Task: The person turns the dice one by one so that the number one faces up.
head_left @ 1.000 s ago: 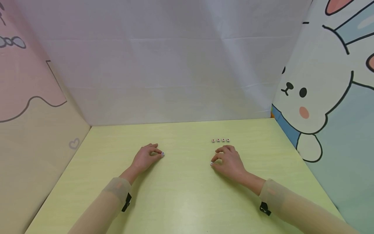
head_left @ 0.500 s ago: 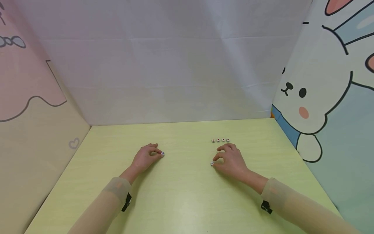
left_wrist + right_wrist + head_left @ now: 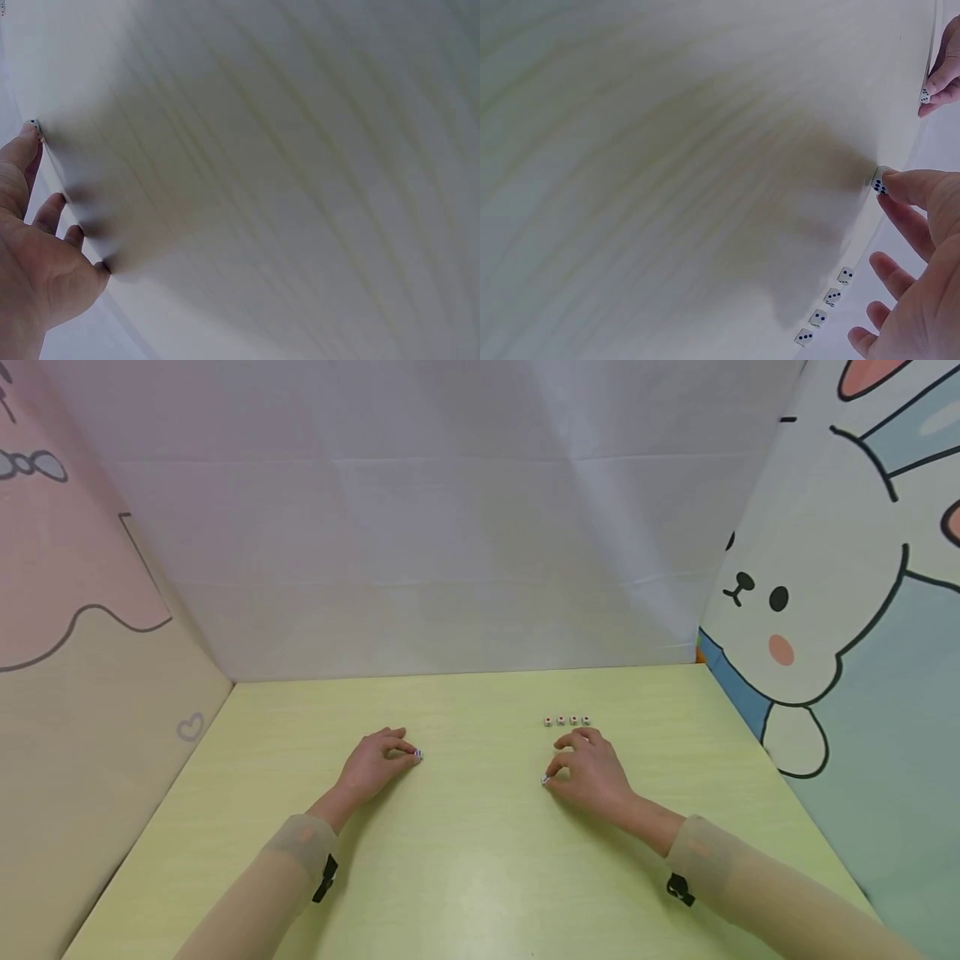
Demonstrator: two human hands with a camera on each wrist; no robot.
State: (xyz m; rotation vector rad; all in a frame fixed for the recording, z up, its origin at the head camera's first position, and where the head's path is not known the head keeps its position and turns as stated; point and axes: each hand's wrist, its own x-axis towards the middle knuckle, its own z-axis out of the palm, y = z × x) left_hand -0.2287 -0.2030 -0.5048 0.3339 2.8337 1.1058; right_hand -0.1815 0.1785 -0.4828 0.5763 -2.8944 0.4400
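Observation:
My left hand pinches a small white die between thumb and forefinger, close over the table on the left. In the left wrist view that die peeks out at the fingertips, mostly hidden by them. Right of centre, my right hand holds another white die the same way. The right wrist view shows dark pips on this die, the thumb and forefinger at its sides and the other fingers spread apart.
Beyond my right hand, several white dice stand in a short row with red dots on top. The pale yellow-green table is bounded by a white cloth backdrop behind and printed panels on both sides, a rabbit panel on the right.
The die in my right hand has turned between the fingers, its visible face tilting. The right hand shifted only slightly. My left hand and the row of dice stayed put.

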